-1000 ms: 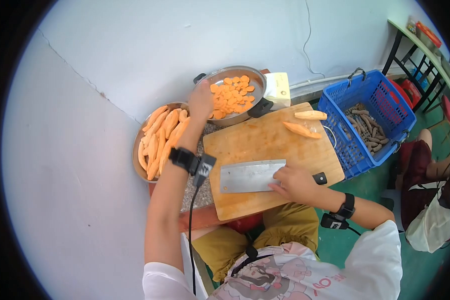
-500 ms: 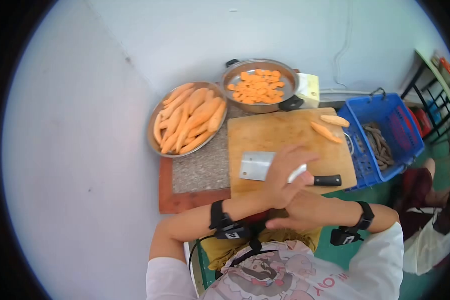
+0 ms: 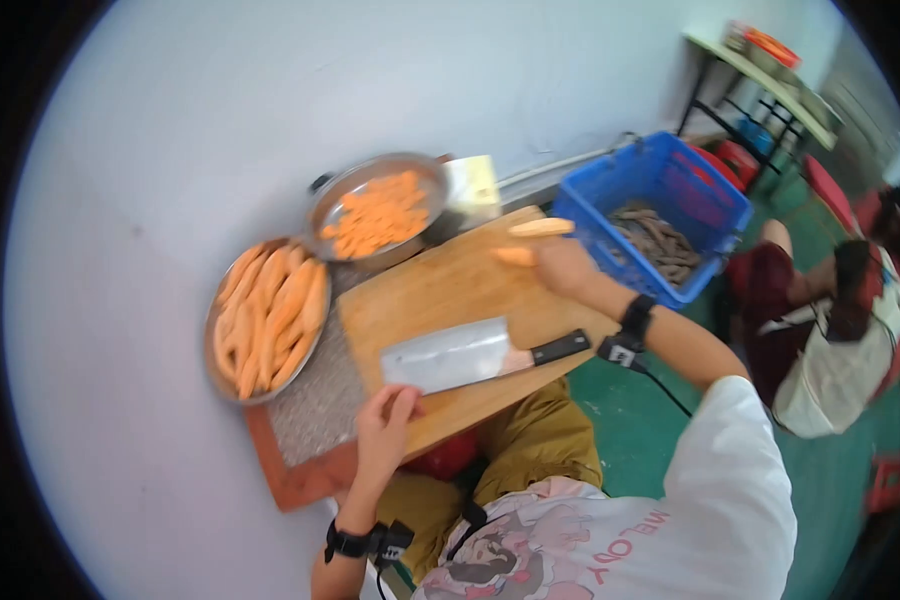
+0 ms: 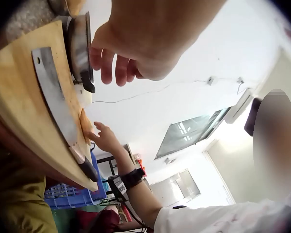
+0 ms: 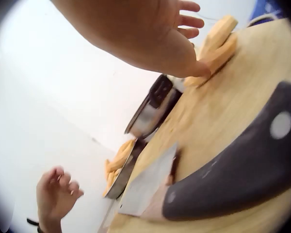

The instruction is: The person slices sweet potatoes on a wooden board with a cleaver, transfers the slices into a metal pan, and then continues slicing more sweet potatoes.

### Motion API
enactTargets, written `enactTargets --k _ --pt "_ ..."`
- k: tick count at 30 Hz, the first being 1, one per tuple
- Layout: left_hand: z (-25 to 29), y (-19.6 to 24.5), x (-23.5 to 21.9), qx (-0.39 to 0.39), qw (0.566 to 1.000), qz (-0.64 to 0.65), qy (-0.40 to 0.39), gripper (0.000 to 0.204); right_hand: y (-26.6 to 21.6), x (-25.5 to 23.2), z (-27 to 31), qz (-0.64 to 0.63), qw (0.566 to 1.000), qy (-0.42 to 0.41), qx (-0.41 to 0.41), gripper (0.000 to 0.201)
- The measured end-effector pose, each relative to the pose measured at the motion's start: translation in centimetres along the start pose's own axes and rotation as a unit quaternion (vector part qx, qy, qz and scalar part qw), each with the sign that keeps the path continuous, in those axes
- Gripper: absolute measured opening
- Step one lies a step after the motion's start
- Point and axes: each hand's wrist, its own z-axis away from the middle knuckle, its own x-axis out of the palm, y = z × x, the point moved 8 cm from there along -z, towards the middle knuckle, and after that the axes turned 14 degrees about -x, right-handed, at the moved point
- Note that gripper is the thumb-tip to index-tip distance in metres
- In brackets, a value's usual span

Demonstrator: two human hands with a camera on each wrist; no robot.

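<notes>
My right hand (image 3: 564, 268) is at the far right of the wooden cutting board (image 3: 450, 290). In the right wrist view its thumb touches the nearer peeled sweet potato piece (image 5: 222, 54), with the fingers spread apart above. Another peeled piece (image 3: 541, 228) lies just behind. Hovering by the board's near left edge, my left hand (image 3: 385, 418) holds nothing and its fingers are loosely bent. A cleaver (image 3: 448, 356) lies flat on the board, its black handle pointing right; neither hand is on it.
Orange slices sit in a two-handled pan (image 3: 322, 215) behind the board. At left, a metal bowl (image 3: 212, 345) is heaped with peeled sweet potatoes (image 3: 270, 310). A blue basket (image 3: 610, 160) with unpeeled ones stands at right. Another person (image 3: 840, 340) sits beyond it.
The left hand has gone from the pan, across over the right hand, to the board's left edge. My right hand has left the cleaver and reached the sweet potato pieces.
</notes>
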Motion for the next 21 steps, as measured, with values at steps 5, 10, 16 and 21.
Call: enactTargets --k 5,10,16,21 --pt "-2.0 -2.3 2.1 -0.089 0.983 0.152 -0.043 0.041 -10.8 -5.9 2.8 -0.158 0.943 0.135 -0.260 0.012" --pt "-4.3 -2.4 3.5 -0.037 0.937 0.328 -0.115 0.055 -20.9 -7.5 4.6 -0.267 0.935 0.109 -0.205 0.022" --pt "-0.1 1.3 -5.8 0.344 0.891 -0.167 0.244 0.050 -17.7 -7.9 4.2 -0.222 0.922 0.237 -0.213 0.018" --pt "1.2 0.0 -4.7 -0.049 0.955 0.293 0.026 0.029 -16.3 -6.8 5.6 -0.128 0.947 0.230 -0.183 0.014"
